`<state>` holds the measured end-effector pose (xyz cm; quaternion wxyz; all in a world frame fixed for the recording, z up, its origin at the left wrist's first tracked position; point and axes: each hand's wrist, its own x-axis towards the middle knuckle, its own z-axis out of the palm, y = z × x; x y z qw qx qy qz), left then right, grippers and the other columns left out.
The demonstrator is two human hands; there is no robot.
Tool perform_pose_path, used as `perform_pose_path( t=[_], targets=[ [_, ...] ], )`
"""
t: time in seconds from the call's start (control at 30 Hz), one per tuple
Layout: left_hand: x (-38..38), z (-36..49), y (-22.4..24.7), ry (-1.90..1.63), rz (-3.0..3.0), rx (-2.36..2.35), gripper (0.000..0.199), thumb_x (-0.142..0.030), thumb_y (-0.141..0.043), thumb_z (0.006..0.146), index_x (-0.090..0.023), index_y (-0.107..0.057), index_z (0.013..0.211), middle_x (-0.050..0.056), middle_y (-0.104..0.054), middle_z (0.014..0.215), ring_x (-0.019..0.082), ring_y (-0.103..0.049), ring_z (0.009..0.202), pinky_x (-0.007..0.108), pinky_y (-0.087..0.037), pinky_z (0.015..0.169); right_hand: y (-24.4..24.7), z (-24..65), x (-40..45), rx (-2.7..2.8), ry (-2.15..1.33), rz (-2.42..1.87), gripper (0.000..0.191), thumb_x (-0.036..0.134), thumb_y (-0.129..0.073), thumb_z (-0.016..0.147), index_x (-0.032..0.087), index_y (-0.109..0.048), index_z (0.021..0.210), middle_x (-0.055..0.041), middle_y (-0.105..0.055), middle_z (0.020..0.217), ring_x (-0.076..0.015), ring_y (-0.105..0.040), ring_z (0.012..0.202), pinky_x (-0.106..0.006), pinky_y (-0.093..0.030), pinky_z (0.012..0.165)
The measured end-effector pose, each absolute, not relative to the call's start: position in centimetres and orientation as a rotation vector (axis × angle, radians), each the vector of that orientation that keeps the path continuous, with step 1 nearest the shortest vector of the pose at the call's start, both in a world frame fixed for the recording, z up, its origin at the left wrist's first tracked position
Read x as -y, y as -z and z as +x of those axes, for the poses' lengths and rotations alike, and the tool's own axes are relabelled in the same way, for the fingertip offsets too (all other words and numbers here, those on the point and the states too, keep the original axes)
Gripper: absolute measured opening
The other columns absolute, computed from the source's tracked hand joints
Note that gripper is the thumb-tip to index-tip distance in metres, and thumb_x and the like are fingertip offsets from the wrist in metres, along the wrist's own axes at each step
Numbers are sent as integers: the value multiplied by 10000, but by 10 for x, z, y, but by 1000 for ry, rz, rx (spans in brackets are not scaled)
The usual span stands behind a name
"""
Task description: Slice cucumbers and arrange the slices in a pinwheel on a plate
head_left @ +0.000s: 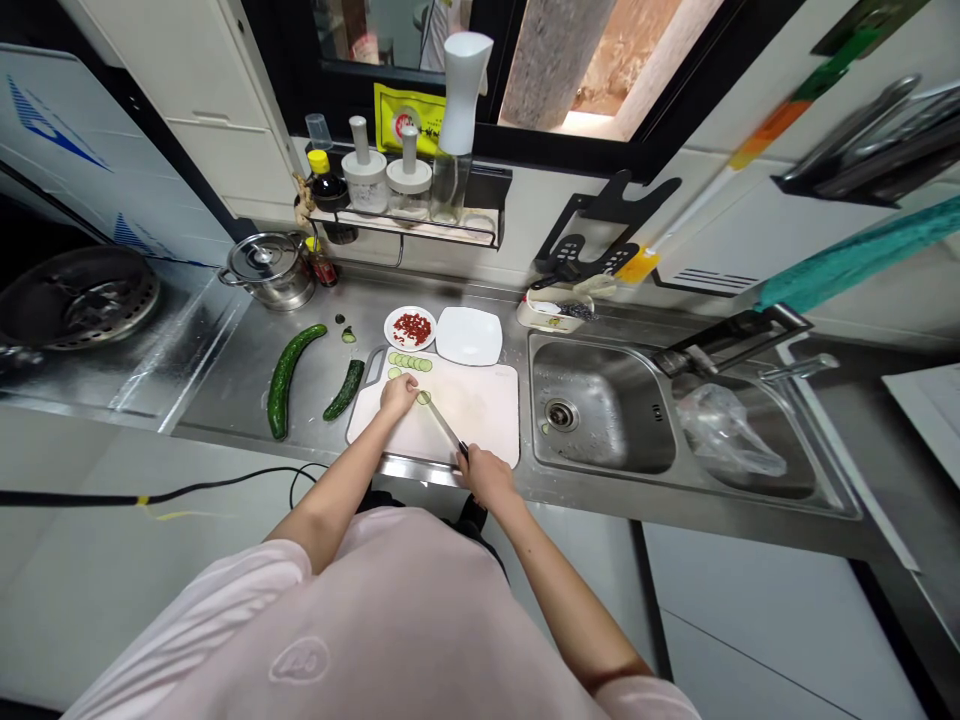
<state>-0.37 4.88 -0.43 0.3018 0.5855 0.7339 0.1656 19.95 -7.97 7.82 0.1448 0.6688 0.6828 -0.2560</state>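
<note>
My right hand (486,475) grips the dark handle of a kitchen knife (445,424). The blade points up and left across a white cutting board (480,405). By the knife's tip lies a round cucumber slice (424,398). My left hand (400,394) rests on the board just left of that slice, fingers bent and drawn together; whether something is in them is hidden. Behind it, a row of cucumber slices (410,362) overlaps along the board's far left. Left of the board lie a cut cucumber piece (344,390) and a whole cucumber (289,385).
Behind the board stand a plate of chopped red pieces (412,328) and a white square plate (469,336). Cucumber end scraps (348,335) lie on the counter. A steel pot (270,268) is back left, a wok (79,298) far left, a double sink (600,400) right.
</note>
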Motion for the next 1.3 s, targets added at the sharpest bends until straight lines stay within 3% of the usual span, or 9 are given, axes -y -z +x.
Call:
perform_pose_path(
  t=[1.3],
  targets=[
    [-49,-4,4,-454,1519,-1954,146,-214,-616,709,-239,-642,851,-8,-653,785,135,-582,729,232,-402,664,-80,203,89,-1940,750,1931,404,441,-306,938,159,-574,1045,-137,-670,962,-250,-636,925,-323,-421,752]
  ],
)
